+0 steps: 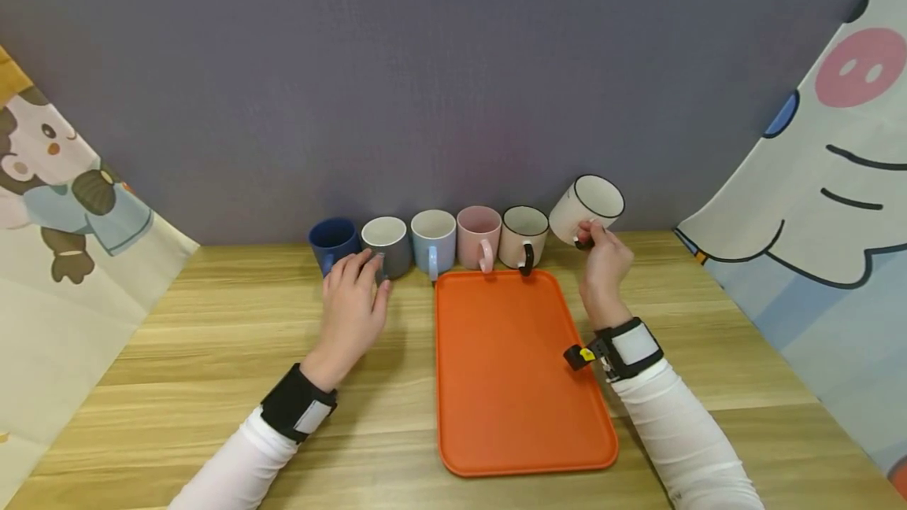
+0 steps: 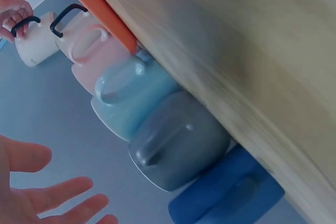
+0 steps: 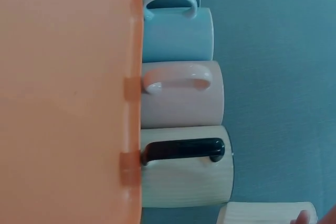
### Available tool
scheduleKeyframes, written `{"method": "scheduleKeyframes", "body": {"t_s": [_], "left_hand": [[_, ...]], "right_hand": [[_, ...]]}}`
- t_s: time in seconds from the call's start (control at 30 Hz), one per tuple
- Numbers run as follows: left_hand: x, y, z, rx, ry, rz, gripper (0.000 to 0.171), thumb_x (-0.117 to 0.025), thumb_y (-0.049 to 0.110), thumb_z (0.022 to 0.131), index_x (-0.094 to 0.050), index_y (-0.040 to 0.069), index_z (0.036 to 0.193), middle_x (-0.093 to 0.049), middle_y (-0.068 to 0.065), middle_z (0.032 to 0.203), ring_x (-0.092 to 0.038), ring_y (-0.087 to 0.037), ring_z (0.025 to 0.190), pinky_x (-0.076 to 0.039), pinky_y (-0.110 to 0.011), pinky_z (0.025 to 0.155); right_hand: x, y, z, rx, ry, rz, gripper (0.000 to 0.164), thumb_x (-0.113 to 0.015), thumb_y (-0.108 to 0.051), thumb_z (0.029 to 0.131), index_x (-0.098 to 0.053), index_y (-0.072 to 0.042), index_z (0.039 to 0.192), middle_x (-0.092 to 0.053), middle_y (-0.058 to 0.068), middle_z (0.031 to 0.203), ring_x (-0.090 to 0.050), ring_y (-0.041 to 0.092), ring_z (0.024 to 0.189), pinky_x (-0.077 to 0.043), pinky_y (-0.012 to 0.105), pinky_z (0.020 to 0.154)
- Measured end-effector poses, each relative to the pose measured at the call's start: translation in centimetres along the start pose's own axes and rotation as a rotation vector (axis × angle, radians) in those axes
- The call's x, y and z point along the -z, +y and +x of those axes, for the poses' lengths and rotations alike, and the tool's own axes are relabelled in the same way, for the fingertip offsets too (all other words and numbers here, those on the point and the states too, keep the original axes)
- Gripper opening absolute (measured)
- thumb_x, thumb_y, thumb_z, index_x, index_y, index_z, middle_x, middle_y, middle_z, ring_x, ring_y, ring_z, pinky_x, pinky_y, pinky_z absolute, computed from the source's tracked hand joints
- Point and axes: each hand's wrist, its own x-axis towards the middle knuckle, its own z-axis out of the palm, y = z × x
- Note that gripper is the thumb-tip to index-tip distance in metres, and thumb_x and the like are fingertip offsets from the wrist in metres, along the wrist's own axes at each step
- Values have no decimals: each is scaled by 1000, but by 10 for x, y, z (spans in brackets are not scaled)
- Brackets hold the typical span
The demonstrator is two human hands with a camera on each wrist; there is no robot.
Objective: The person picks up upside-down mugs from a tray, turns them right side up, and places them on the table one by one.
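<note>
My right hand pinches the black handle of a white mug with a black rim, held tilted and raised at the right end of a row of mugs. The row runs leftward from a cream mug with a black handle, through a pink mug and a light blue mug, to a grey mug and a dark blue mug. Over the front of these last two hovers my left hand, fingers spread and relaxed, holding nothing. In the left wrist view its fingers show apart from the mugs.
An orange tray lies on the wooden table, its far edge close in front of the light blue, pink and cream mugs. Behind the row rises a grey wall. Printed cloths hang at both sides.
</note>
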Motion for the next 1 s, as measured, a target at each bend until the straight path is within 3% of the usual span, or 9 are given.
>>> {"method": "scheduleKeyframes", "body": {"t_s": [0.4,0.77,1.0], "left_hand": [[12,-17,-4,47,-3,22,37,-63,13,88,-59,-5,120,-53,-23,129,-42,-42,120,-32,-60,95],[19,-31,-7,56,32,46,36,-65,13,87,-61,-6,117,-55,-24,127,-44,-43,116,-34,-58,88],[22,-35,-8,79,14,42,35,-64,13,88,-60,-6,118,-54,-25,128,-43,-44,117,-33,-58,89]], "right_hand": [[3,12,6,-3,9,-57,24,-60,-10,92,-70,4,76,-61,-1,56,-55,15,58,-45,28,74],[8,19,12,-88,-4,-187,25,-60,-10,92,-72,0,72,-61,-3,51,-59,14,60,-45,29,84],[9,23,14,-120,-17,-242,22,-60,-11,92,-72,3,79,-62,-4,54,-60,16,66,-45,32,87]]}}
